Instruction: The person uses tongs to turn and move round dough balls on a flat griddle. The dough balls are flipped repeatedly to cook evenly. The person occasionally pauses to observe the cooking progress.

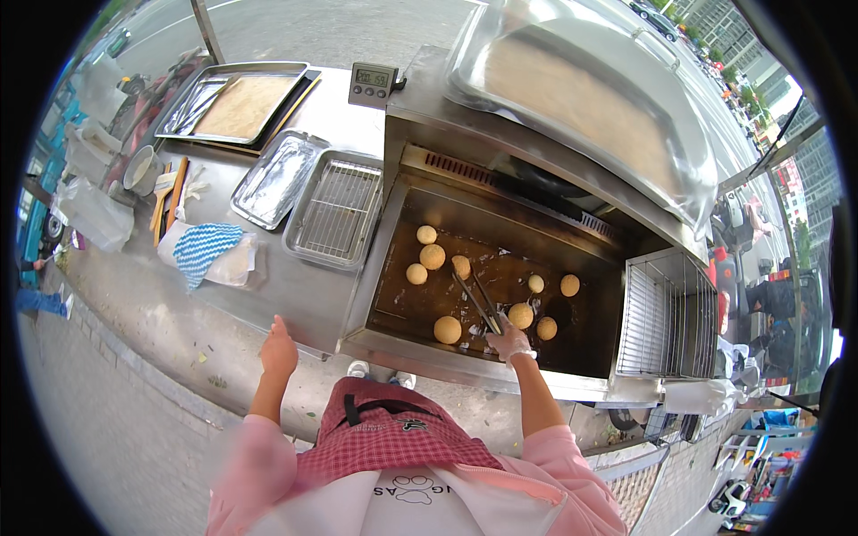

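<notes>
In a clear plastic glove, my right hand (511, 340) grips a pair of metal tongs (480, 301) above the oil of a steel deep fryer (469, 231). The tong tips are at a browned sesame-coated dough ball (461, 266); whether they pinch it cannot be told. Several round balls float around it, including a large golden ball (447, 329) at the front and a small pale ball (535, 283). Bare and with nothing visible in it, my left hand (279, 350) hangs by the front edge of the steel worktable (295, 295).
Right of the oil stands a wire draining basket (663, 321). A rack tray (335, 208), a foil-like tray (280, 177), a blue-white cloth (208, 248) and brushes (163, 191) lie at left. A digital thermometer (372, 80) stands behind. A plastic-covered tray (576, 100) tops the fryer hood.
</notes>
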`<state>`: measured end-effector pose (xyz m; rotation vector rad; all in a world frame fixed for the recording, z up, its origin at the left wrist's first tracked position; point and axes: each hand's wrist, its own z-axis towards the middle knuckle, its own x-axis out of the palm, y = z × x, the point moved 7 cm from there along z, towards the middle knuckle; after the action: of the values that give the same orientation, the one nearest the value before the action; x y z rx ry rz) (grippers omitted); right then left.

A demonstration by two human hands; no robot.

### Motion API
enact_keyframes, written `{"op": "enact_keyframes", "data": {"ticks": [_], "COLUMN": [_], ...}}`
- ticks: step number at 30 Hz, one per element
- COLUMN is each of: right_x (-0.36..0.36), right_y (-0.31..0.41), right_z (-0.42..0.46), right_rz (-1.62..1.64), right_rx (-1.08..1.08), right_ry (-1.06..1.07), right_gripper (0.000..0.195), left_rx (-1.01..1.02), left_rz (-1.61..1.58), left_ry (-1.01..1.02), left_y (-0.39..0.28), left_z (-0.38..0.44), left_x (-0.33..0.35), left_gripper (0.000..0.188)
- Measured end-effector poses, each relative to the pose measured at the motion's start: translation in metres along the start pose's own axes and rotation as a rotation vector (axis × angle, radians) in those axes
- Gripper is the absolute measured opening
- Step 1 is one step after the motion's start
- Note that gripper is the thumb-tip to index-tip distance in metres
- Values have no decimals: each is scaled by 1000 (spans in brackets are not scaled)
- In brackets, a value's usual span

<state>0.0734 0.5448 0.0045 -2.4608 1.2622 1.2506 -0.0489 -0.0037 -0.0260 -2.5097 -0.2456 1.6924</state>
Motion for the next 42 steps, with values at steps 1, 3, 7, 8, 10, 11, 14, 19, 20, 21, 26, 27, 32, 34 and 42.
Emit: {"op": "enact_keyframes", "data": {"ticks": [1,3,7,8,10,11,14,19,20,21,26,27,32,34,42], "right_x": [-4,-12,7,9,18,24,39,26,26,23,1,8,33,22,-6], "right_y": [8,-7,-103,-111,-111,-108,-68,-53,-63,-71,-57,-62,-15,-10,-81], "right_z": [-9,-18,-13,-17,-18,-17,-18,-42,-42,-42,-38,-21,-8,-24,-64], "right_rz": [70,111,536,649,691,712,1091,1294,1264,1236,422,311,1011,1110,785], "right_rx": [-2,-44,125,229,211,202,171,188,164,139,328,260,105,38,83], "right_ry": [-2,-73,-131,-109,-118,-123,77,154,136,117,59,23,192,178,-78], "right_gripper": [81,77,59,54,38,30,9,22,21,20,24,26,22,22,42], "left_rx": [-4,-3,7,8,14,18,2,0,5,12,27,46,12,10,75], "left_rz": [-2,-5,13,23,14,10,26,2,-13,-11,15,20,20,8,-213], "left_ry": [-5,-1,-8,-22,-19,-17,7,-37,-50,-64,-108,-111,-56,-54,76], "left_y": [6,7,1,3,1,0,-3,2,3,2,6,1,-12,-8,5], "left_z": [-1,-2,-3,-3,-1,1,1,0,0,0,-1,1,-7,-6,-10], "left_x": [3,4,2,4,3,4,1,1,2,1,3,1,-15,-14,-15], "left_gripper": [63,63,64,64,64,64,63,60,59,58,58,58,57,58,68]}}
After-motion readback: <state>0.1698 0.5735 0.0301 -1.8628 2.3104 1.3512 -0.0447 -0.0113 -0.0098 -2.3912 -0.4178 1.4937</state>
